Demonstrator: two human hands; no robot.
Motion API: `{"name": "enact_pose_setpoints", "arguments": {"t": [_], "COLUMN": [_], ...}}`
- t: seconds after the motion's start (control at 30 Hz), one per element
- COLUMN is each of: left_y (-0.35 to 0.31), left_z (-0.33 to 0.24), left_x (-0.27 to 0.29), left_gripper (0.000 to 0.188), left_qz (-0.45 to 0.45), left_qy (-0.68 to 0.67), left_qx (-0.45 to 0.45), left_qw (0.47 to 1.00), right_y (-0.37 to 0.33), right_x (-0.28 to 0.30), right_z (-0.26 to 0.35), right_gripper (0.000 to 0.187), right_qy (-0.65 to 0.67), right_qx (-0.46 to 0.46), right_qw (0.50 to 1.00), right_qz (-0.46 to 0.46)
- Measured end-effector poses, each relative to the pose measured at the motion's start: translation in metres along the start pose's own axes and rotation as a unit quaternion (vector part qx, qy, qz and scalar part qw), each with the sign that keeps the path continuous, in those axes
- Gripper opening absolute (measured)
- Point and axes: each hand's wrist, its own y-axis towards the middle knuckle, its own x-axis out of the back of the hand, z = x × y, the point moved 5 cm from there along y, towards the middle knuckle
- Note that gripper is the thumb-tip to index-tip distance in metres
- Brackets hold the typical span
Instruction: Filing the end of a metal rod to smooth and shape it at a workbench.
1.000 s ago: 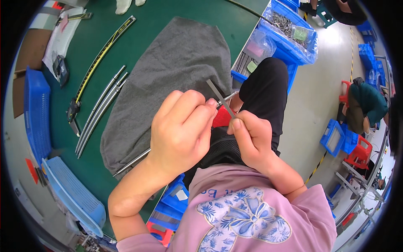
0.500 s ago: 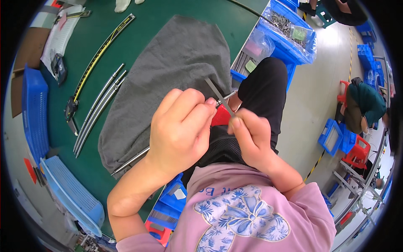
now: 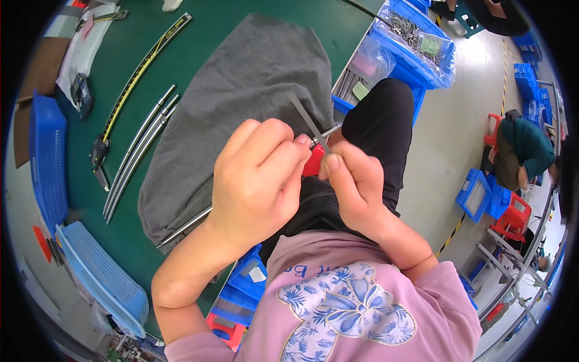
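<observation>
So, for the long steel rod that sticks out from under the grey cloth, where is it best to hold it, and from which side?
Probably at the bare end of the steel rod, which pokes out past the lower edge of the grey cloth on the green table. Come from above with the fingers across its width: it is thin and lies flat, and the rest is hidden under the cloth and the left hand.

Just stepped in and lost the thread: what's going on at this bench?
A person in a pink top holds a small red-handled tool in the left hand, while the right hand pinches a thin flat grey metal strip against it. A slim silver metal rod pokes out between the hands. Beneath lies a grey cloth on the green table.
</observation>
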Motion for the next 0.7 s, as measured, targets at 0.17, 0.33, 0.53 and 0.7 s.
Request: {"name": "enact_pose_setpoints", "arguments": {"t": [0.17, 0.33, 0.53, 0.7], "left_y": [0.001, 0.002, 0.001, 0.002], "left_z": [-0.001, 0.001, 0.0, 0.001], "left_x": [-0.001, 0.001, 0.0, -0.001], "left_gripper": [0.013, 0.014, 0.014, 0.014], "left_qz": [0.01, 0.005, 0.005, 0.005], "left_qy": [-0.005, -0.002, 0.002, -0.005], "left_qx": [-0.002, 0.0, -0.002, 0.006], "left_qw": [1.0, 1.0, 1.0, 1.0], "right_y": [-0.017, -0.014, -0.001, -0.016], "right_x": [0.003, -0.006, -0.01, -0.007], "right_z": [-0.01, -0.015, -0.01, -0.019], "right_gripper": [0.013, 0.017, 0.013, 0.013], "right_qy": [0.005, 0.006, -0.009, 0.011], "right_qx": [0.007, 0.007, 0.028, -0.04], "right_qw": [1.0, 1.0, 0.999, 0.999], "right_qz": [-0.022, -0.02, -0.044, -0.032]}}
